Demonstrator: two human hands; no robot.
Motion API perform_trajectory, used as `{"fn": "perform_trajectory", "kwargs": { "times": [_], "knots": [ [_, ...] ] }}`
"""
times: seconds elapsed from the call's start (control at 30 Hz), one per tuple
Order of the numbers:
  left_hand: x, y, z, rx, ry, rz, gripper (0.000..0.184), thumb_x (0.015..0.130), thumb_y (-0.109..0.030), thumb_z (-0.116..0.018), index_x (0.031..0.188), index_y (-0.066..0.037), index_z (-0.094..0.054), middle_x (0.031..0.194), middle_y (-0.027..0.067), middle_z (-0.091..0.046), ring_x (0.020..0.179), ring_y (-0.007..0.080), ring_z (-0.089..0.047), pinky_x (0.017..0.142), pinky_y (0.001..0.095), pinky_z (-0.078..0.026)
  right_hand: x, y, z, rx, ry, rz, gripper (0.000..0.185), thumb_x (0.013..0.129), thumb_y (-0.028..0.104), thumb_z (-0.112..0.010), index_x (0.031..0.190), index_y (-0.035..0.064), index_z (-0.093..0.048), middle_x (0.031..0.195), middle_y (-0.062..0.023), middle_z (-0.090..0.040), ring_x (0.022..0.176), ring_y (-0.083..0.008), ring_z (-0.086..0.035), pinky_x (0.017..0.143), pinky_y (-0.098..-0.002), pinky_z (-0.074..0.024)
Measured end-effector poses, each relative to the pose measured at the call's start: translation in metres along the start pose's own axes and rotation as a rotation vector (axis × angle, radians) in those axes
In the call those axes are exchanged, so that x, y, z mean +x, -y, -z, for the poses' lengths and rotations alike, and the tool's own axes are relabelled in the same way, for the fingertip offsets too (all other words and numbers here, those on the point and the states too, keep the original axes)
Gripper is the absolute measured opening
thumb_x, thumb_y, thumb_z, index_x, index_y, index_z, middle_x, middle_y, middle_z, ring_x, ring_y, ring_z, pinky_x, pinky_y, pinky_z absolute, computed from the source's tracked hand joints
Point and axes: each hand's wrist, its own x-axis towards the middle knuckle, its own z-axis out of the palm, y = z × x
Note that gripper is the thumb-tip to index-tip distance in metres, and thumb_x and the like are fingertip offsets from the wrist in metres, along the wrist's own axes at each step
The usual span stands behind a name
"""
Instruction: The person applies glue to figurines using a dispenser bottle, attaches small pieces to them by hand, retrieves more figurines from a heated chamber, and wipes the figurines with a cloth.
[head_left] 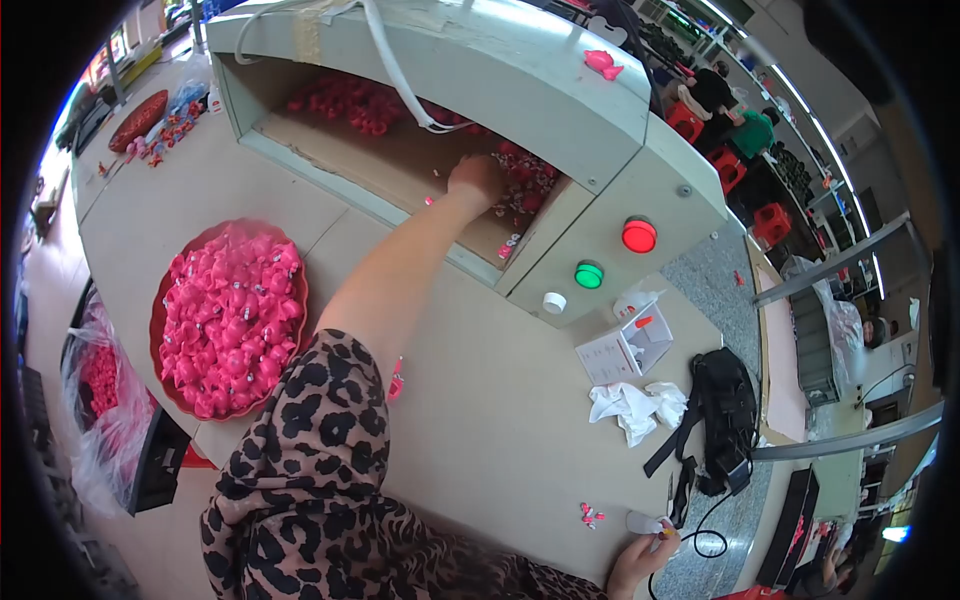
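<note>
My left hand reaches into the opening of a grey metal box, fingers curled down beside a heap of small pink and silvery pieces. What its fingertips hold, if anything, is hidden. At the lower right, my right hand pinches a small translucent container that looks like a little bottle. A few small pink pieces lie on the table just left of it. Left of my left arm stands a red scalloped bowl heaped with glossy pink figure-like pieces.
The box's side carries a red button, a green button and a white knob. A white carton, crumpled tissues and a black bag with a cord lie to the right. A white cable hangs across the opening.
</note>
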Motion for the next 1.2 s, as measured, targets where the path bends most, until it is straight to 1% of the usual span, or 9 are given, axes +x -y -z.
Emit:
{"fn": "perform_trajectory", "kwargs": {
  "times": [0.07,0.17,0.5,0.57,0.77,0.93,1.03,1.13,1.2],
  "knots": [
    [0.011,0.018,-0.003,-0.197,0.017,-0.108,0.026,0.082,-0.025,-0.056,0.102,-0.008,-0.06,0.107,0.0111,-0.057,0.084,0.0292,-0.059,0.073,0.0387,-0.048,0.001,0.002,0.0,0.004,-0.006,0.012,0.017,0.08,-0.008,-0.04,0.097,-0.0065,-0.044,0.096,-0.0162,-0.047,0.091,-0.0274,-0.047,0.082,-0.0329,-0.0379],
    [-0.042,0.0,0.038,-1.176,0.299,0.227,0.017,0.089,-0.015,-0.048,0.099,-0.005,-0.055,0.095,0.0111,-0.059,0.073,0.0195,-0.057,0.065,0.0297,-0.048,0.0,0.002,0.001,0.039,-0.02,-0.042,0.018,0.08,-0.009,-0.04,0.097,-0.0066,-0.045,0.095,-0.0155,-0.048,0.091,-0.026,-0.047,0.083,-0.0321,-0.0383],
    [-0.201,-0.029,0.112,-1.307,0.936,0.01,0.023,0.088,-0.015,-0.05,0.107,-0.002,-0.046,0.102,0.0135,-0.054,0.077,0.0129,-0.053,0.068,0.0242,-0.044,-0.002,-0.002,0.011,0.311,-0.012,-0.137,0.036,0.069,-0.006,-0.036,0.104,-0.0068,-0.047,0.1,-0.0154,-0.049,0.095,-0.0242,-0.049,0.087,-0.0327,-0.0375],
    [-0.239,-0.044,0.117,-1.359,0.989,0.001,0.027,0.087,-0.015,-0.053,0.109,-0.002,-0.045,0.102,0.0145,-0.054,0.078,0.0133,-0.053,0.068,0.0242,-0.044,-0.006,-0.011,0.009,0.423,-0.017,-0.084,0.036,0.072,-0.002,-0.045,0.108,-0.0061,-0.046,0.1,-0.0181,-0.05,0.094,-0.0293,-0.049,0.085,-0.0355,-0.038],
    [-0.367,-0.089,0.069,-1.646,0.889,0.197,0.037,0.083,-0.014,-0.058,0.114,0.0,-0.044,0.105,0.0155,-0.053,0.079,0.014,-0.053,0.071,0.0229,-0.045,-0.002,0.012,0.019,0.133,0.099,-0.033,0.044,0.071,0.013,-0.063,0.109,-0.002,-0.048,0.098,-0.0179,-0.055,0.094,-0.0313,-0.049,0.085,-0.0394,-0.036],
    [-0.433,-0.119,0.016,-1.702,0.818,0.314,0.026,0.083,-0.009,-0.058,0.106,-0.001,-0.048,0.105,0.0143,-0.054,0.079,0.0129,-0.052,0.073,0.0235,-0.046,-0.001,-0.002,0.014,0.229,0.138,0.025,0.039,0.074,0.013,-0.063,0.107,-0.0028,-0.049,0.098,-0.015,-0.058,0.088,-0.0292,-0.053,0.083,-0.04,-0.0365],
    [-0.455,-0.129,-0.008,-1.598,0.725,0.263,0.021,0.082,-0.006,-0.059,0.1,-0.001,-0.049,0.106,0.0124,-0.053,0.082,0.0133,-0.053,0.075,0.0238,-0.046,0.0,-0.001,0.016,0.563,0.057,-0.001,0.035,0.079,0.012,-0.059,0.108,-0.0039,-0.048,0.098,-0.0136,-0.057,0.089,-0.0237,-0.054,0.079,-0.0359,-0.0406],
    [-0.464,-0.136,-0.02,-1.498,0.596,0.14,0.019,0.08,-0.002,-0.059,0.096,-0.001,-0.051,0.108,0.011,-0.051,0.085,0.0129,-0.052,0.076,0.0241,-0.046,0.0,0.028,0.041,1.319,0.225,-0.395,0.029,0.083,0.007,-0.054,0.11,-0.0023,-0.048,0.099,-0.0086,-0.055,0.085,-0.0156,-0.053,0.072,-0.0285,-0.0434],
    [-0.464,-0.134,-0.022,-1.401,0.512,0.004,0.018,0.079,0.002,-0.059,0.095,-0.001,-0.053,0.111,0.0107,-0.049,0.086,0.012,-0.052,0.076,0.0244,-0.047,-0.01,0.041,0.045,1.528,0.294,-0.49,0.028,0.084,0.007,-0.053,0.11,-0.0017,-0.048,0.099,-0.0096,-0.055,0.086,-0.0142,-0.053,0.07,-0.0251,-0.0429]
  ]
}}
